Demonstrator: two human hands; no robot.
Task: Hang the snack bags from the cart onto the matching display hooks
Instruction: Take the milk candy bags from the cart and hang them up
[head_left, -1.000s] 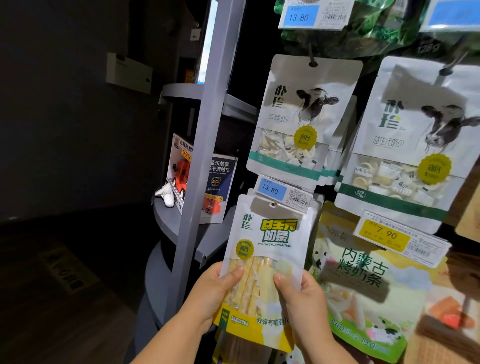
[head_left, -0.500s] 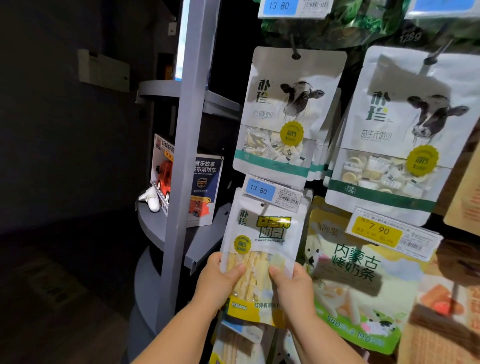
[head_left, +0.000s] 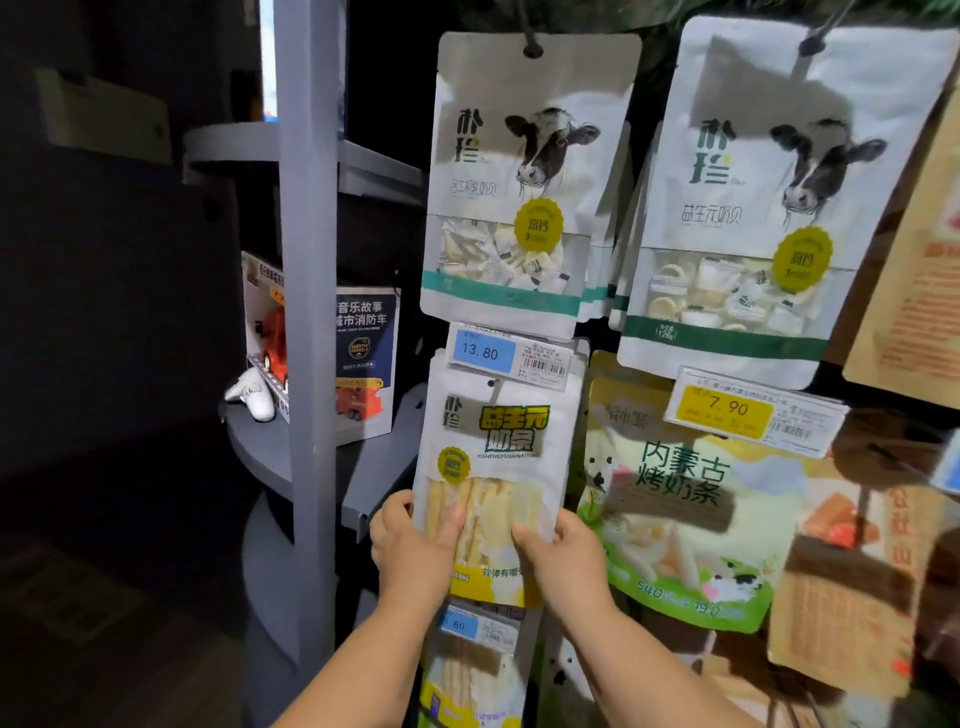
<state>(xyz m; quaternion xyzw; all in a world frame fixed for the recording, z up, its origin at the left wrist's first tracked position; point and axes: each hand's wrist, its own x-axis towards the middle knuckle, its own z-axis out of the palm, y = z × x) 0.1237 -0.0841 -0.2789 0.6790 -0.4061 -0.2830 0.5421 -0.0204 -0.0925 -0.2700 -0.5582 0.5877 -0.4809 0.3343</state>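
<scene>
Milk-stick bag (head_left: 498, 457) upright against the display, long axis vertical, hang-hole end up and tucked just under the blue price tag (head_left: 511, 356), yellow bottom edge down. Gripped at its lower half by both hands: left hand (head_left: 415, 551) on the left edge with thumb across the clear window, right hand (head_left: 563, 556) clasping the right edge. Directly below the cow-print bag (head_left: 524, 182), beside the green-and-yellow bag (head_left: 685, 514).
</scene>
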